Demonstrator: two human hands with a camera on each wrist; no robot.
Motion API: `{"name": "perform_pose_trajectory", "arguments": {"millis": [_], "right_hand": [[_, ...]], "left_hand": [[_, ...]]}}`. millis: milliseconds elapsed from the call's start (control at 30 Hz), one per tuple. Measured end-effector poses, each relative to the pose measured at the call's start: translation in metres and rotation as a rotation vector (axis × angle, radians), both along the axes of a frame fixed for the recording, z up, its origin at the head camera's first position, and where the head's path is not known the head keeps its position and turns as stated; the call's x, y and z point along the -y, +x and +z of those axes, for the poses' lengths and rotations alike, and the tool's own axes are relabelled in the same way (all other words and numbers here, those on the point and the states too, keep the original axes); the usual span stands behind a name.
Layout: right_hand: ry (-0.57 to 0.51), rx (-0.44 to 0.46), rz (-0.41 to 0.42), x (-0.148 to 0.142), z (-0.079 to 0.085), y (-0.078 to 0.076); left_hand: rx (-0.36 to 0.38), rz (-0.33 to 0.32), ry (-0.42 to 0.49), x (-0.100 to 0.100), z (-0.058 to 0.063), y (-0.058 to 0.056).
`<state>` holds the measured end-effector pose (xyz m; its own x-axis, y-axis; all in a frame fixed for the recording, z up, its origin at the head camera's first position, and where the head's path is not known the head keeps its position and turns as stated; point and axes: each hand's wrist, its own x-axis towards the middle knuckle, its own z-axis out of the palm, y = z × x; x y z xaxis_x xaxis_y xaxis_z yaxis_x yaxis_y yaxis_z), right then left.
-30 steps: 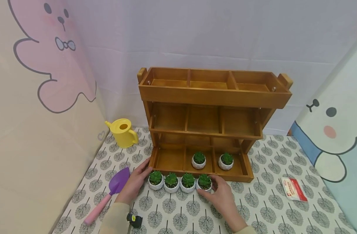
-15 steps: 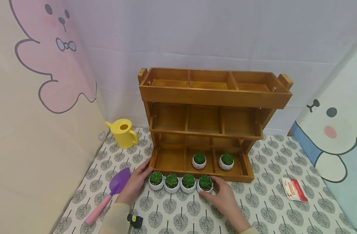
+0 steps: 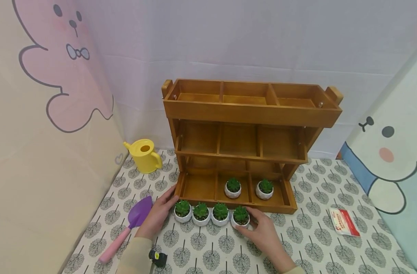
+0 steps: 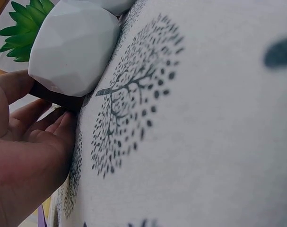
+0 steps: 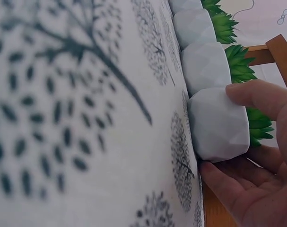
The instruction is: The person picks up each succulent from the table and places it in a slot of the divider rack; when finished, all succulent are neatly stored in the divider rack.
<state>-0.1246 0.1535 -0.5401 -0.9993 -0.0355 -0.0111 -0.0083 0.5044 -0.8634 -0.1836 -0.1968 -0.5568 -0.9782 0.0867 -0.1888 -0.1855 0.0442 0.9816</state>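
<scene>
Several small succulents in white faceted pots stand in a row along the front of the wooden plant rack [image 3: 235, 206]. My right hand [image 3: 264, 233] pinches the rightmost potted succulent [image 3: 240, 215], thumb on its near side and fingers behind, its base at the cloth. Beside it stand a second succulent [image 3: 220, 214], a third [image 3: 201, 214] and, at the left end, another succulent [image 3: 183, 210]. At the rack's front left corner, my left hand [image 3: 157, 214] grips the bottom tray; in the left wrist view its thumb lies close under a white pot [image 4: 74, 47].
Two more potted succulents, one in the middle compartment [image 3: 232, 188] and one in the right compartment [image 3: 264, 189], sit in the bottom tray. A yellow watering can [image 3: 145, 156], purple trowel [image 3: 138, 213], small black object [image 3: 157, 258] and red-white packet [image 3: 344, 222] lie around.
My right hand has shifted slightly right with the rightmost succulent, widening the small gap to its neighbour. My left hand stays at the rack's corner.
</scene>
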Motion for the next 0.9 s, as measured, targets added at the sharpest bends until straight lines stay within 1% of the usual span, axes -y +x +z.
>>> {"name": "perform_pose_trajectory", "arguments": {"millis": [233,400,533,633,900], "right_hand": [[-0.030,-0.006,0.013,-0.002,0.001,0.003],[-0.020,-0.008,0.021,-0.003,-0.001,0.003],[-0.009,0.005,0.010,-0.005,0.001,0.003],[-0.015,0.014,0.005,-0.006,0.003,0.002],[-0.024,0.004,-0.002,-0.011,0.012,0.003]], "left_hand": [[0.010,0.010,-0.011,-0.001,0.000,0.001],[0.018,0.011,-0.014,-0.001,-0.002,0.001],[0.008,0.002,-0.003,0.000,-0.002,0.000],[0.008,-0.002,0.002,0.000,-0.001,-0.001],[0.013,-0.010,0.001,0.000,0.001,-0.001]]}}
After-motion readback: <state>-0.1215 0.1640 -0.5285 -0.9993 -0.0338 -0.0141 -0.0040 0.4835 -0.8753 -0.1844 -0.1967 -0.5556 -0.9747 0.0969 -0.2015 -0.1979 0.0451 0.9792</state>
